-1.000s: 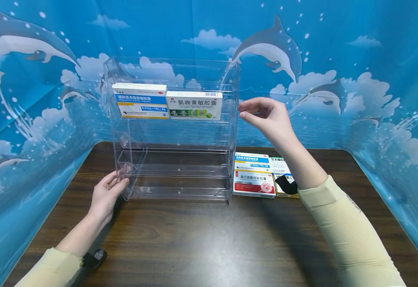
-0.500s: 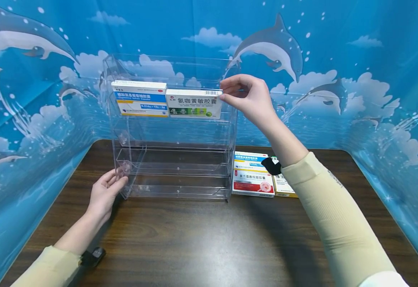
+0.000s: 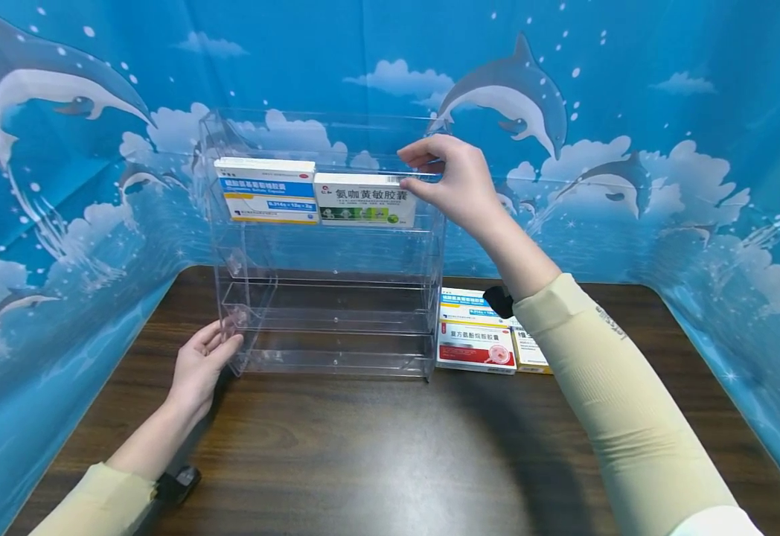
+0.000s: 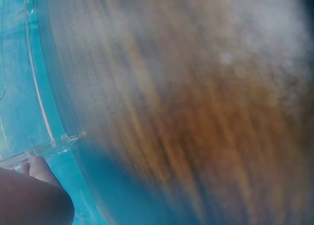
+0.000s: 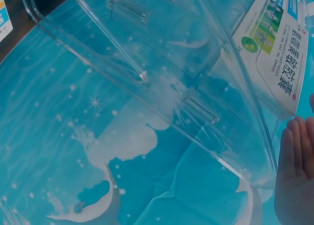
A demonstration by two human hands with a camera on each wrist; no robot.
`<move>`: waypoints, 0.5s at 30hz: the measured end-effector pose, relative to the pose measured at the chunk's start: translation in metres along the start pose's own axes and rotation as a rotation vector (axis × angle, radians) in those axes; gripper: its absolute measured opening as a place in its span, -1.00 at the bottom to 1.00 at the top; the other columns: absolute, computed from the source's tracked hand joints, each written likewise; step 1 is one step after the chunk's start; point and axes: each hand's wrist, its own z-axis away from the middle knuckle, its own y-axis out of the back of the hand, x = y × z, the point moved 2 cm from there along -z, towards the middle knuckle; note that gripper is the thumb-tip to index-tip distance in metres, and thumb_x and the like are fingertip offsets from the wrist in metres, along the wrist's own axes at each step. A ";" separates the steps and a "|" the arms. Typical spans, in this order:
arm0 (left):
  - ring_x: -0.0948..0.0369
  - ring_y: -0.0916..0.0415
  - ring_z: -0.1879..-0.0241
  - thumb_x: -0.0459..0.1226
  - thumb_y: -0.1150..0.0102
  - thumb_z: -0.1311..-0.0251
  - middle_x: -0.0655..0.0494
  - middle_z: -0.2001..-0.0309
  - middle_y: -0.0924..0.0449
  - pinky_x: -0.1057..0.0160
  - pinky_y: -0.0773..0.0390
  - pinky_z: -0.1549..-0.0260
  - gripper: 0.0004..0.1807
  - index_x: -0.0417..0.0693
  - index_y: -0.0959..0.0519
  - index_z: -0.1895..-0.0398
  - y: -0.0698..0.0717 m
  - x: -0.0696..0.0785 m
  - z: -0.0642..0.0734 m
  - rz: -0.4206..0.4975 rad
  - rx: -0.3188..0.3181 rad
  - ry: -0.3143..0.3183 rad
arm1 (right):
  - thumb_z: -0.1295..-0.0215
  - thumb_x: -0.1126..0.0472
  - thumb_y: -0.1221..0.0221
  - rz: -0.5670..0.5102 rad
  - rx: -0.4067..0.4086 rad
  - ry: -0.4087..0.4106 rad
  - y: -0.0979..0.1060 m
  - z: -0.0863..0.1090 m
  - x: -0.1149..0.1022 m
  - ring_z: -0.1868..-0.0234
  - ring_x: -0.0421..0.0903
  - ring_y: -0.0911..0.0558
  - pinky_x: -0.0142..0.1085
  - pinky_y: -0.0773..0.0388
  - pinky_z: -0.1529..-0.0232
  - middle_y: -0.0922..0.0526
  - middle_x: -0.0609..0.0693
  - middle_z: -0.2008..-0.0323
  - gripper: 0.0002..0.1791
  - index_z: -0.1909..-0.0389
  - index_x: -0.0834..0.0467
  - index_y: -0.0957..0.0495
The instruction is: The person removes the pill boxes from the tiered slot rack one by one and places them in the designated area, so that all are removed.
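A clear plastic display rack with several tiers stands on the table. My left hand grips its lower left side; the left wrist view shows a finger against the clear edge. On an upper tier, a blue, white and yellow medicine box sits left of a white and green medicine box. At the latter's top right corner is my right hand, thumb at the front edge and fingers above with a gap between. In the right wrist view, extended fingers lie close by the box.
Right of the rack, more medicine boxes lie on the dark wood table: a blue and white box, a red and white box and a yellow-edged box, partly behind the right arm. A blue dolphin-print curtain surrounds the table.
My right hand has moved left from beside the rack to the white and green box's top right corner, then slightly further left along it. My left hand has stayed on the rack.
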 end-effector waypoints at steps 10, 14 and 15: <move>0.68 -0.60 0.11 -0.34 -0.24 -0.49 0.71 0.22 -0.67 0.69 -0.54 0.06 -0.65 -0.10 -0.54 -0.28 0.000 -0.003 0.003 -0.052 0.015 0.029 | -0.43 0.24 -0.39 0.121 -0.084 0.076 -0.017 -0.005 -0.010 -0.29 0.03 -0.66 -0.16 -0.61 -0.36 -0.69 0.11 -0.25 -0.59 -0.25 0.20 -0.66; 0.69 -0.59 0.10 -0.34 -0.24 -0.50 0.73 0.23 -0.66 0.69 -0.54 0.05 -0.59 -0.17 -0.49 -0.34 0.000 -0.001 0.001 -0.069 0.020 0.033 | -0.44 0.23 -0.38 0.130 -0.100 0.068 -0.020 -0.008 -0.011 -0.31 0.03 -0.66 -0.14 -0.61 -0.36 -0.68 0.11 -0.27 -0.59 -0.26 0.19 -0.66; 0.69 -0.58 0.10 -0.33 -0.24 -0.50 0.74 0.22 -0.65 0.69 -0.53 0.05 -0.57 -0.18 -0.48 -0.36 0.000 0.000 0.001 -0.079 0.019 0.032 | -0.43 0.23 -0.38 0.130 -0.102 0.066 -0.021 -0.010 -0.011 -0.31 0.03 -0.66 -0.14 -0.61 -0.36 -0.67 0.11 -0.28 -0.58 -0.26 0.19 -0.65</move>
